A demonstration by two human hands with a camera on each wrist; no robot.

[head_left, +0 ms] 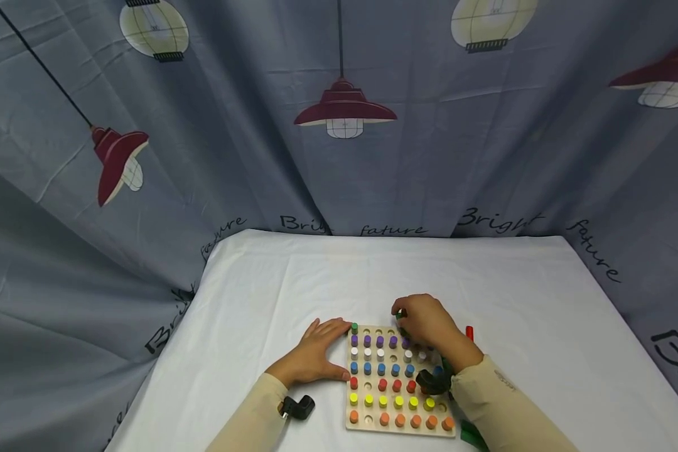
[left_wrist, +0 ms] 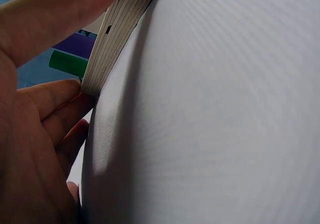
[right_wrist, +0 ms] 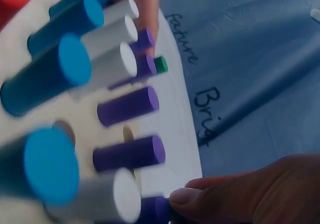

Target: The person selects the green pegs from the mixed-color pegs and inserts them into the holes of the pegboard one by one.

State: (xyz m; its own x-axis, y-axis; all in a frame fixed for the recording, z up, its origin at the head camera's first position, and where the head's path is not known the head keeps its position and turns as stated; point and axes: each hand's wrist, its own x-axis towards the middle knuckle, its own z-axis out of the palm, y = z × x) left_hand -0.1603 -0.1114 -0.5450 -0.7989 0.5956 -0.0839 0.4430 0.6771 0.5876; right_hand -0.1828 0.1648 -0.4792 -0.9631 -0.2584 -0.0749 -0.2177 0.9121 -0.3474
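A wooden pegboard [head_left: 374, 425] lies on the white cloth with coloured pegs standing in rows. My left hand [head_left: 316, 355] rests at its left edge, thumb and fingers spread; in the left wrist view its fingertips touch the board's side [left_wrist: 117, 38]. A green peg [head_left: 354, 328] stands in the far left corner. At the far row my right hand [head_left: 426, 320] pinches another green peg [right_wrist: 175, 212], mostly hidden by the thumb and a purple peg [right_wrist: 155, 209]. Whether that peg sits in a hole cannot be seen. Several holes in the far row have no peg.
Bare holes also show in the white, red, yellow and orange rows. A red object [head_left: 469, 333] and a dark green object [head_left: 473, 435] lie by the right forearm, partly hidden. Small black devices [head_left: 298, 408] are on both wrists. A grey printed curtain [head_left: 231, 157] hangs behind.
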